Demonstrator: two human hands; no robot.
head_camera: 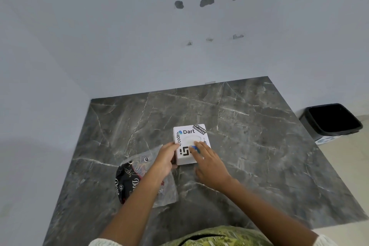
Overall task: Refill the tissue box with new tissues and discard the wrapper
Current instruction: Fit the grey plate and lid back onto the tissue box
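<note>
Grey marble counter (249, 146): dark veined slab set against a pale wall, carrying the task's things
Tissue box (190, 143): white cube with stickers reading "Dart", "code" and "Software Engineer", standing near the middle of the counter, its oval top slot facing up
Left hand (165, 161): pressed against the box's left side, fingers curled round that edge, gripping the box
Right hand (209, 163): laid open on the box's top and near-right corner, fingers spread flat, closed on nothing
Wrapper (127, 177): crumpled clear and black plastic with lettering, lying on the counter just left of the box, partly under the left forearm
Bin (331, 120): black, open-topped, on the floor well to the right of the box, beyond the counter's edge
</note>
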